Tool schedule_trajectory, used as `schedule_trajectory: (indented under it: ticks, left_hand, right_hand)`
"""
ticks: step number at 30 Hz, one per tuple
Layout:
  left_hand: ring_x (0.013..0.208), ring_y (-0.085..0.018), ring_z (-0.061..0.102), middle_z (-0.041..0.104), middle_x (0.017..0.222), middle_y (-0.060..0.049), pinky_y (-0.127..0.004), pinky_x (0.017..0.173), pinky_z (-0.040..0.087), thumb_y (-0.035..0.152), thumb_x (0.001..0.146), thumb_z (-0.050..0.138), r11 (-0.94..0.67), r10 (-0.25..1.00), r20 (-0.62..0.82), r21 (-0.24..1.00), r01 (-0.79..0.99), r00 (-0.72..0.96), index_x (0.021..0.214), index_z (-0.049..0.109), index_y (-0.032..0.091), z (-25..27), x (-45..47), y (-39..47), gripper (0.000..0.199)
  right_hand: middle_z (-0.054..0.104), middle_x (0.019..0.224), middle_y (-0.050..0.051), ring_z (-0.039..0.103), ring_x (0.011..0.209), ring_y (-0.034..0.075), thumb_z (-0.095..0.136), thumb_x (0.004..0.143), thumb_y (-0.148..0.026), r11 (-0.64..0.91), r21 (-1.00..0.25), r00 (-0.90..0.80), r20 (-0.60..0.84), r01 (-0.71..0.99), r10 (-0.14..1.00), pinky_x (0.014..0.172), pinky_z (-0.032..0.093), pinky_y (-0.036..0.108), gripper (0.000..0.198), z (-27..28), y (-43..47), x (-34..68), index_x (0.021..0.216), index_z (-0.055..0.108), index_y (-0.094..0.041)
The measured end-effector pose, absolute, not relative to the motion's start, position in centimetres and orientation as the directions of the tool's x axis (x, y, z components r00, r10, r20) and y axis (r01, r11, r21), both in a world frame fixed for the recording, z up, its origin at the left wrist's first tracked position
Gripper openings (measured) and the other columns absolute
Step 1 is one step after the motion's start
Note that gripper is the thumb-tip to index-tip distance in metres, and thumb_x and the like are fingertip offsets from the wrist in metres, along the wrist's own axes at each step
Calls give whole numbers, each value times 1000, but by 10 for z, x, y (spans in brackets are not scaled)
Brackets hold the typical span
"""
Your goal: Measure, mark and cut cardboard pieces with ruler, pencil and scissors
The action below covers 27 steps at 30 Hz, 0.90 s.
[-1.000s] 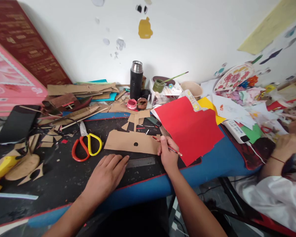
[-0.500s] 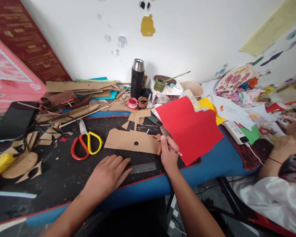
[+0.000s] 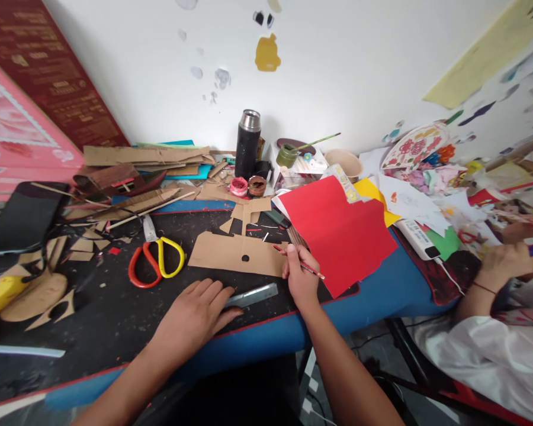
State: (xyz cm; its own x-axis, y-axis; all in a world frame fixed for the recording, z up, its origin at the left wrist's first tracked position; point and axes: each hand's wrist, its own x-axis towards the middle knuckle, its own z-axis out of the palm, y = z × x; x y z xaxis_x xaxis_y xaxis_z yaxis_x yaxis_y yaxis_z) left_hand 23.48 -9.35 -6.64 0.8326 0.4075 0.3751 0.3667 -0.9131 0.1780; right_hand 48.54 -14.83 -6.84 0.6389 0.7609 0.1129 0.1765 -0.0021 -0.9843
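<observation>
My left hand [image 3: 194,315] grips the end of a metal ruler [image 3: 256,293] between thumb and fingers, and the ruler is tilted a little off the dark mat. In my right hand [image 3: 302,278] is a red pencil [image 3: 316,274], its tip pointing left over a strip of brown cardboard [image 3: 217,253]. That strip lies flat just beyond both hands and has a small dark round hole near its middle. Beside its left end rest scissors [image 3: 173,260] with one red and one yellow handle.
Red paper [image 3: 337,231] lies right of my right hand. Behind stand a black flask [image 3: 246,145], open paint pots [image 3: 238,187] and stacked cardboard [image 3: 146,155]. A yellow tool [image 3: 4,296] and cardboard scraps are at left. At far right, another person's hand [image 3: 501,266] holds something blue.
My left hand has closed on the ruler, which lay flat before and is now tipped up at an angle. My right hand has hardly moved. The view has shifted slightly.
</observation>
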Motion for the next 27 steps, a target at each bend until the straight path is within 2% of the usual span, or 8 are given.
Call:
schedule_trajectory:
  ticks: [8,11,14,17,19,23,25,27]
  left_hand:
    - [75,-26,65,68,83,-6,-41,68,52,43,111,52,-909,416,404,148,390,815,95,68,18,-66,235,-93,34]
    - [79,-26,67,72,89,-7,-41,71,54,33,110,54,-909,413,459,158,385,787,104,70,16,-66,235,-93,24]
    - [86,-24,70,75,99,-9,-39,79,57,21,108,55,-885,464,534,242,399,706,115,70,17,-63,233,-91,17]
    - [97,-25,73,75,107,-10,-40,88,59,23,107,57,-819,574,520,375,435,632,119,70,20,-56,229,-85,18]
    - [108,-29,73,75,119,-13,-46,96,60,29,107,56,-783,621,467,408,470,629,127,68,21,-51,229,-78,24]
    - [134,-41,63,62,152,-21,-62,110,53,38,105,57,-772,634,361,336,539,684,148,58,21,-50,235,-57,47]
    - [145,-43,55,53,162,-23,-63,116,47,36,102,61,-775,631,319,286,563,707,155,52,19,-52,241,-47,57]
    - [150,-42,50,51,165,-23,-62,120,43,34,98,66,-784,620,269,248,569,737,159,48,18,-54,247,-37,65]
  right_hand:
    - [47,45,-7,48,40,15,61,102,-65,-11,-985,644,104,172,758,44,37,28,48,-72,-148,486,82,70,-22]
    - [48,45,-7,49,40,15,61,102,-63,-15,-983,641,107,182,760,45,38,28,47,-73,-148,487,82,70,-22]
    - [48,45,-7,48,41,15,61,103,-62,-15,-982,635,108,186,765,46,38,28,47,-74,-148,486,83,70,-21]
    - [47,45,-7,47,42,15,60,103,-63,-30,-980,641,106,197,760,47,38,28,47,-72,-149,486,84,71,-21]
    - [47,45,-7,47,42,15,60,103,-63,-33,-976,639,115,215,761,48,38,28,47,-71,-149,485,84,71,-21]
    - [47,46,-7,47,43,16,59,103,-63,-24,-970,632,138,242,763,50,39,28,47,-69,-148,484,84,71,-21]
    - [47,46,-7,47,43,15,59,103,-64,-23,-971,636,137,237,759,49,39,28,48,-69,-148,483,85,72,-21]
    - [47,46,-7,47,43,16,59,103,-62,-20,-971,638,139,236,757,50,39,28,47,-69,-148,483,84,72,-22]
